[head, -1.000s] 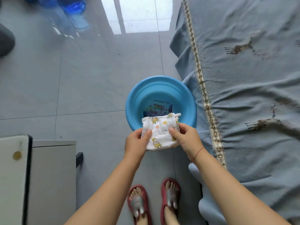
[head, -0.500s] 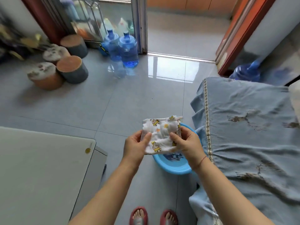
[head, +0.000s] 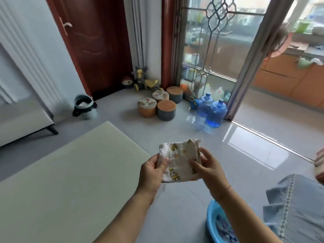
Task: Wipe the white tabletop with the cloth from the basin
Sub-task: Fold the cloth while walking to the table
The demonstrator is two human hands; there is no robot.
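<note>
A folded white cloth (head: 180, 160) with small yellow cartoon prints is held up in front of me. My left hand (head: 151, 174) pinches its left edge and my right hand (head: 208, 168) pinches its right edge. The cloth hangs in the air over the grey floor, just right of the white tabletop (head: 66, 181), which fills the lower left. The blue basin (head: 211, 220) stands on the floor at the bottom right, partly hidden behind my right forearm.
A blue-grey cover (head: 298, 207) drapes over furniture at the lower right. Two blue water jugs (head: 210, 113), several round stools (head: 157, 106) and a small bin (head: 85, 106) stand on the floor beyond. A glass sliding door (head: 210, 50) is ahead.
The view has swung up and left from the basin toward the table. Both hands have lifted the cloth away from the basin and carried it toward the tabletop's right edge.
</note>
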